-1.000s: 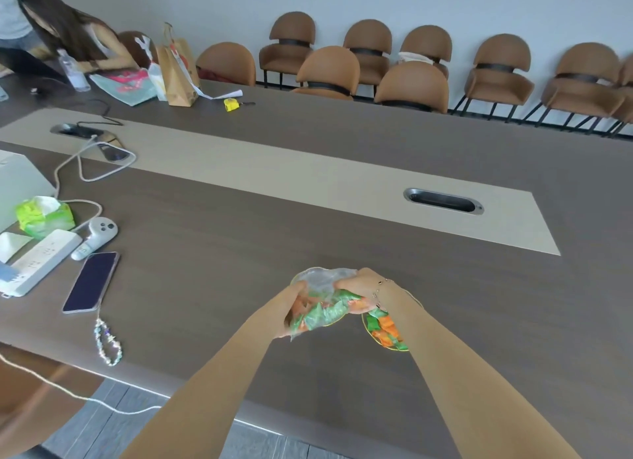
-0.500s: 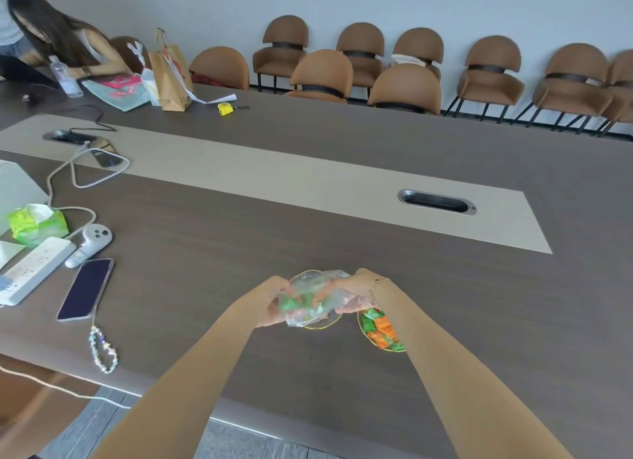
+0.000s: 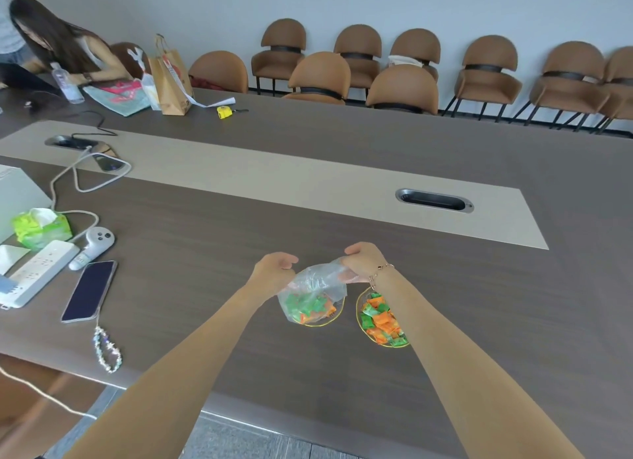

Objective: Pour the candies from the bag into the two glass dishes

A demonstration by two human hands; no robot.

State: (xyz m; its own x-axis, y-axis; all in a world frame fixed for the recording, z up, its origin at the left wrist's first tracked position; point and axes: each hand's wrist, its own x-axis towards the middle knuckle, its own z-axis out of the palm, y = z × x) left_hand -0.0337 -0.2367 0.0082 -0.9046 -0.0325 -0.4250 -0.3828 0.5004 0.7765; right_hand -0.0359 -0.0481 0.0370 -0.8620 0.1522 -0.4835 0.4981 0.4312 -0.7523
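Observation:
A clear plastic bag (image 3: 317,284) with green and orange candies (image 3: 310,308) in its bottom hangs over the left glass dish (image 3: 334,320), a gold-rimmed dish mostly hidden behind it. My left hand (image 3: 274,268) pinches the bag's left top edge. My right hand (image 3: 361,260), with a bracelet on the wrist, grips the right top edge. The right glass dish (image 3: 359,313) sits just to the right, full of green and orange candies (image 3: 382,321), partly covered by my right forearm.
On the left of the brown table (image 3: 479,321) lie a phone (image 3: 89,290) with a bead strap, a white controller (image 3: 92,246), a power strip (image 3: 37,272) and a green tissue pack (image 3: 41,225). A cable slot (image 3: 434,201) is at the back right. A person sits at the far left; chairs line the wall.
Both hands have lifted and spread apart, so the bag now hangs upright with the candies settled in its bottom, above the left dish. The right dish has not moved.

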